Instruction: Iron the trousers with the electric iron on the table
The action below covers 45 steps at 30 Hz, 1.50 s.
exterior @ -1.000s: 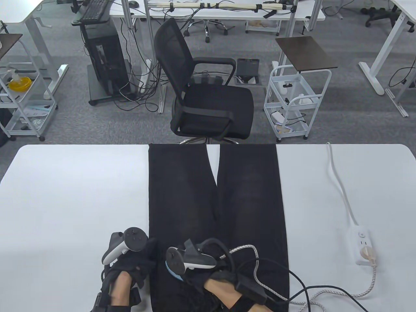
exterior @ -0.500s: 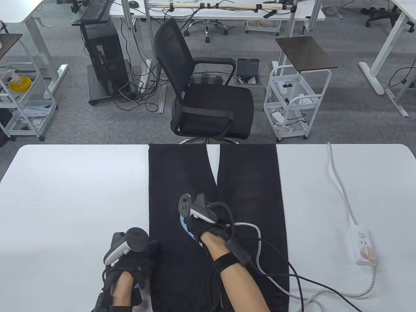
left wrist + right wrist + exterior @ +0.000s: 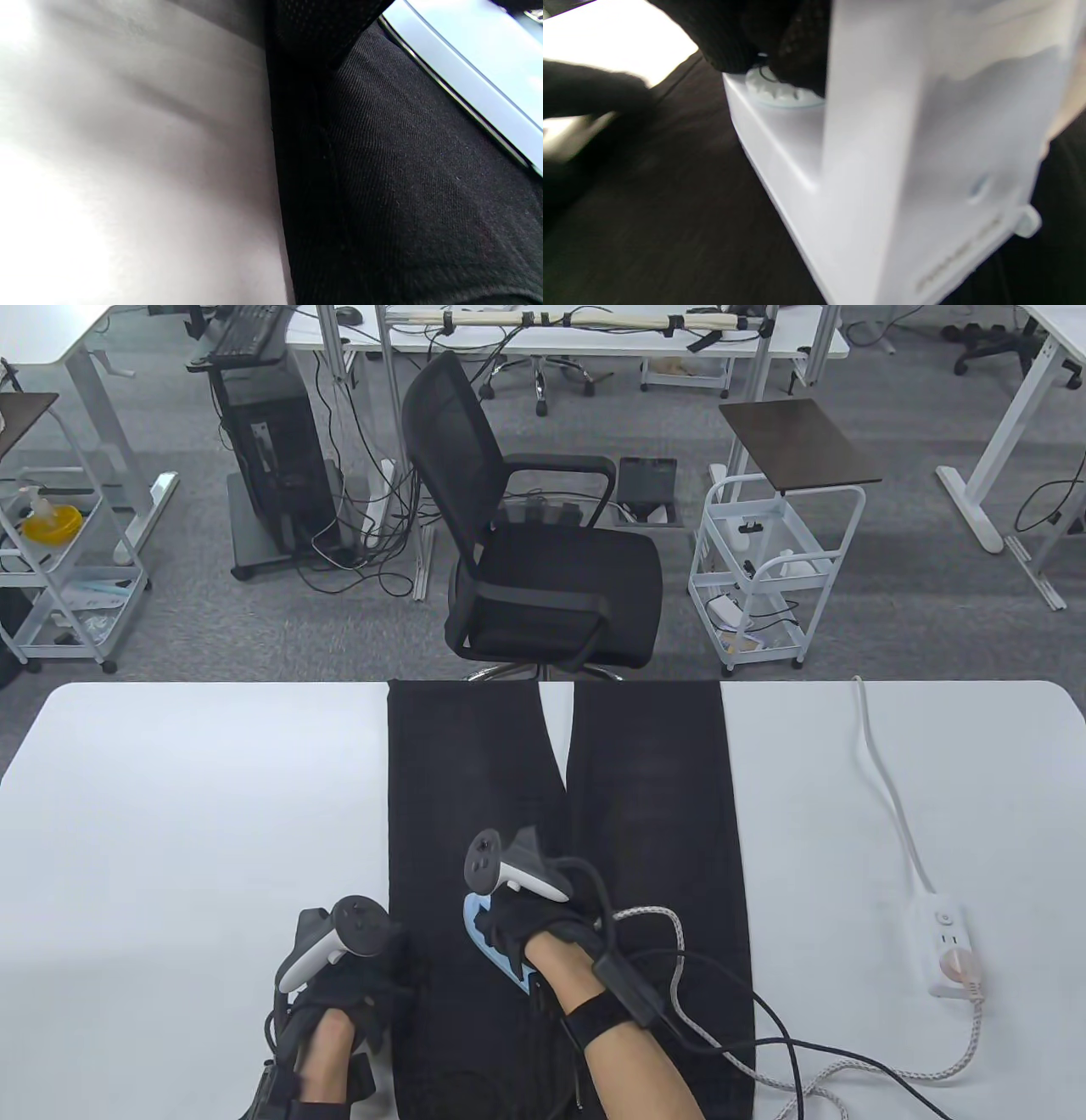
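Mid-task: right hand [image 3: 519, 918] fingers grip iron [image 3: 490, 937] on trousers [image 3: 645, 814]' left leg. Left hand [image 3: 361, 984] fingers, grip indiscernible, rest at the hem edge. Leg lengths beyond fingers remain.

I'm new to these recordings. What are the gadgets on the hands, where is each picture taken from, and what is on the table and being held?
No robot here: a person works in black sensor gloves. The white controller-like gadgets are trackers strapped to the backs of the hands; the fingers do not hold them.

The wide picture looks down at the white table. The two close-ups come from cameras on the wrists.

Black trousers lie flat on the table, legs pointing away. At the right is a white power strip, with a braided cord running toward the hands.

The right hand grips a pale blue iron resting on the trousers' left leg. The left hand rests at the trousers' left edge; how its fingers lie is unclear.
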### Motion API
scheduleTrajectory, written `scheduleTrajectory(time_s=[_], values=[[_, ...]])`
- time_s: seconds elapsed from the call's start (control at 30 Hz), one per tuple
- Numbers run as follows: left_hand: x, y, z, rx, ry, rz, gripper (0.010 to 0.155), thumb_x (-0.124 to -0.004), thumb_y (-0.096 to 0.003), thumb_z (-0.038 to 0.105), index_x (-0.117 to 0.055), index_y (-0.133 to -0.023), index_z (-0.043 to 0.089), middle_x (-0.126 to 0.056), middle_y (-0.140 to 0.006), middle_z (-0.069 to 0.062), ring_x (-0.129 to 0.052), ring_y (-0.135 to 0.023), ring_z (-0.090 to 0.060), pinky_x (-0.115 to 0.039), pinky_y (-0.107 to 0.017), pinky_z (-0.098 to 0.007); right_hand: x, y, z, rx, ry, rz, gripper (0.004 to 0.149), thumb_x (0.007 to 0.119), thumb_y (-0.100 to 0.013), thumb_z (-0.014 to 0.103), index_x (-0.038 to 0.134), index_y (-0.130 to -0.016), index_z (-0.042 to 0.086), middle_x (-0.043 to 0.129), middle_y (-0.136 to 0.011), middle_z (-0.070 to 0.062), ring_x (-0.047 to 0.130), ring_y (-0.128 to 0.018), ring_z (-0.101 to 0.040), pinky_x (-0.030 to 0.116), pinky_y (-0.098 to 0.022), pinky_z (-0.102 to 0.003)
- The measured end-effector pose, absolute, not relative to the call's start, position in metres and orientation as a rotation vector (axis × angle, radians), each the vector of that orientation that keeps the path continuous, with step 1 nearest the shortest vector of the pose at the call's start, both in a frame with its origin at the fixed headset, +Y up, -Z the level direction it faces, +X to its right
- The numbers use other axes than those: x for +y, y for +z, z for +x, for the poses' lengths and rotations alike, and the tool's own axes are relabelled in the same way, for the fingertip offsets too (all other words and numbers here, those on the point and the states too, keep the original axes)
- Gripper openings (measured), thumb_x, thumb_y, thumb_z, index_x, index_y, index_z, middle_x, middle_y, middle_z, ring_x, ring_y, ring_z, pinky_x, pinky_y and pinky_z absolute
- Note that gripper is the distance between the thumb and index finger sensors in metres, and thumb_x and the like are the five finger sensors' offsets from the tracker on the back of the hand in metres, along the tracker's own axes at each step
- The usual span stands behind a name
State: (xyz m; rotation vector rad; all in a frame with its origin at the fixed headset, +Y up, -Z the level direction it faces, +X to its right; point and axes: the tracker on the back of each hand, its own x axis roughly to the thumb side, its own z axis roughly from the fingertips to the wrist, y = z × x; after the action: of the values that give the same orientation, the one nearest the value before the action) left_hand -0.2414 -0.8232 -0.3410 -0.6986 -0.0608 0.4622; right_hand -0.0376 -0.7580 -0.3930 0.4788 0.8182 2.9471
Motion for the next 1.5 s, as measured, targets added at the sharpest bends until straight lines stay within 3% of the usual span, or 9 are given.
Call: scheduleTrajectory(time_s=[0.23,0.33,0.43,0.7,1.0,1.07,1.23,1.4,1.5], values=[[-0.823,-0.340,-0.242,-0.040,0.481,-0.700,0.084,-0.077,-0.0632,0.028,-0.013,-0.117,0.018,0.004,-0.118,-0.014,0.008,-0.102,-0.048,-0.013,-0.062,-0.079,-0.756,-0.323,-0.046,0.825,2.955,0.821,0.057,0.075,-0.061,0.045,0.058,-0.092,0.001,0.090,-0.050,0.007,0.097,-0.030,-0.008,0.088,-0.034,-0.045],[-0.823,-0.339,-0.243,-0.042,0.489,-0.700,0.083,-0.076,-0.0631,0.027,-0.013,-0.117,0.018,0.005,-0.117,-0.014,0.008,-0.101,-0.048,-0.013,-0.062,-0.078,-0.756,-0.290,-0.042,0.714,2.964,0.987,0.056,0.076,-0.061,0.045,0.059,-0.092,0.001,0.090,-0.050,0.007,0.097,-0.029,-0.008,0.088,-0.034,-0.045],[-0.823,-0.339,-0.243,-0.043,0.490,-0.699,0.083,-0.076,-0.0629,0.026,-0.014,-0.117,0.018,0.005,-0.117,-0.015,0.009,-0.101,-0.048,-0.013,-0.062,-0.079,-0.755,-0.276,-0.045,0.566,3.041,1.019,0.056,0.076,-0.060,0.046,0.060,-0.091,0.001,0.090,-0.049,0.008,0.097,-0.028,-0.007,0.089,-0.033,-0.044],[-0.823,-0.339,-0.243,-0.044,0.497,-0.699,0.083,-0.076,-0.0628,0.024,-0.014,-0.117,0.018,0.005,-0.117,-0.015,0.009,-0.101,-0.049,-0.012,-0.061,-0.079,-0.755,-0.283,-0.045,0.560,3.040,1.035,0.057,0.076,-0.060,0.046,0.061,-0.091,0.001,0.090,-0.049,0.007,0.097,-0.028,-0.007,0.089,-0.033,-0.045],[-0.822,-0.339,-0.242,-0.043,0.492,-0.698,0.082,-0.075,-0.0631,0.024,-0.013,-0.117,0.018,0.005,-0.117,-0.015,0.009,-0.101,-0.049,-0.012,-0.061,-0.080,-0.754,-0.340,-0.051,0.627,3.039,0.936,0.057,0.076,-0.060,0.046,0.061,-0.092,0.002,0.090,-0.050,0.007,0.097,-0.029,-0.008,0.088,-0.033,-0.045],[-0.822,-0.340,-0.242,-0.044,0.494,-0.699,0.083,-0.076,-0.0629,0.024,-0.014,-0.117,0.018,0.005,-0.117,-0.015,0.009,-0.101,-0.050,-0.012,-0.061,-0.080,-0.756,-0.356,-0.053,0.482,3.124,0.849,0.057,0.075,-0.060,0.047,0.061,-0.092,0.002,0.090,-0.050,0.008,0.097,-0.029,-0.008,0.089,-0.033,-0.045],[-0.822,-0.340,-0.243,-0.046,0.495,-0.699,0.084,-0.077,-0.0627,0.024,-0.014,-0.117,0.017,0.004,-0.118,-0.015,0.009,-0.101,-0.050,-0.013,-0.061,-0.080,-0.759,-0.405,-0.046,0.572,3.054,0.609,0.057,0.076,-0.060,0.047,0.062,-0.092,0.002,0.091,-0.050,0.007,0.097,-0.029,-0.008,0.088,-0.033,-0.045],[-0.821,-0.340,-0.243,-0.058,0.486,-0.696,0.084,-0.079,-0.0623,0.024,-0.015,-0.117,0.016,0.002,-0.118,-0.016,0.006,-0.101,-0.051,-0.015,-0.061,-0.080,-0.760,-0.448,-0.032,0.486,3.084,0.288,0.058,0.076,-0.059,0.047,0.062,-0.092,0.001,0.091,-0.049,0.007,0.097,-0.028,-0.008,0.089,-0.031,-0.045],[-0.821,-0.340,-0.244,-0.059,0.504,-0.692,0.085,-0.079,-0.0630,0.028,-0.015,-0.117,0.016,0.001,-0.118,-0.017,0.006,-0.102,-0.050,-0.015,-0.062,-0.080,-0.760,-0.457,-0.030,0.524,3.065,0.189,0.058,0.076,-0.060,0.046,0.061,-0.092,0.001,0.090,-0.050,0.007,0.097,-0.028,-0.008,0.088,-0.032,-0.045]])
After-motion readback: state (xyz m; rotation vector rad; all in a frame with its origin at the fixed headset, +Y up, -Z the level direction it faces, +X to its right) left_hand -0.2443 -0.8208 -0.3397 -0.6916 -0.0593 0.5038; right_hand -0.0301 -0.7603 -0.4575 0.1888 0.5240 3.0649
